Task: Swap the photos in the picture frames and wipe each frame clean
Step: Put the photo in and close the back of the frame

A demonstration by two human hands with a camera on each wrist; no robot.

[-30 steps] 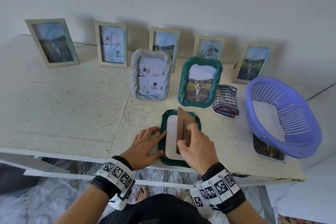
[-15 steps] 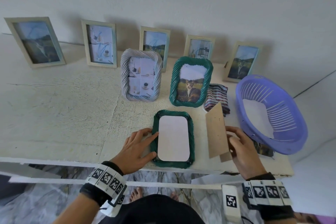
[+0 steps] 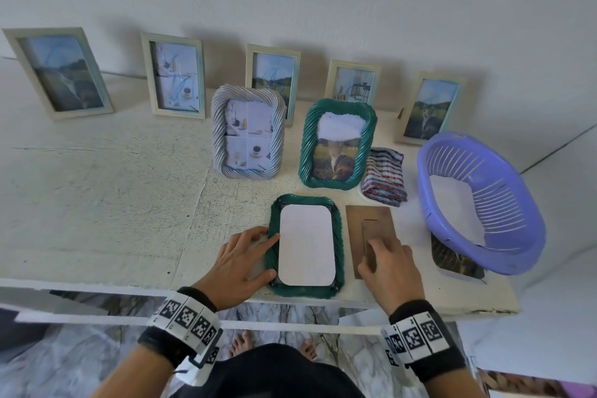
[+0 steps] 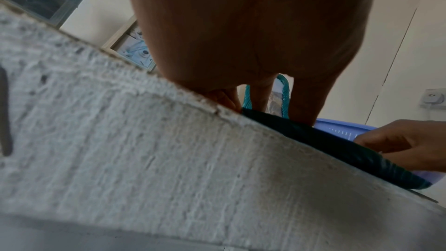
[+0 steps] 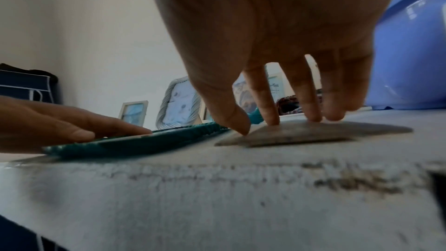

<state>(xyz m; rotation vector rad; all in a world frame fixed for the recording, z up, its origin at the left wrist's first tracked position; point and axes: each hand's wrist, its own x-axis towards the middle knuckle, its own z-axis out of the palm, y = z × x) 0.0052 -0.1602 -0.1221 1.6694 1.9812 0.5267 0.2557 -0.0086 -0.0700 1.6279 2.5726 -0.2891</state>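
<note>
My left hand [image 3: 240, 263] lies flat w/ straight fingers steadying the green frame [image 3: 305, 244], face-down at the table's [image 3: 97, 203] front edge, right hand [image 3: 389, 265] fingertips pressing the brown backing board [image 3: 370, 223] flat beside it; next: lift the white photo back [image 3: 306, 244] by a corner, slowly, w/o creasing.

You're standing barefoot in a home: framed photos [image 3: 176, 76] lean against a plain white wall along the top, a worn white table [image 3: 97, 203] fills the middle, marble-patterned flooring [image 3: 64, 359] shows bottom left.

black wristbands [image 3: 174, 344] with checkered markers
</note>
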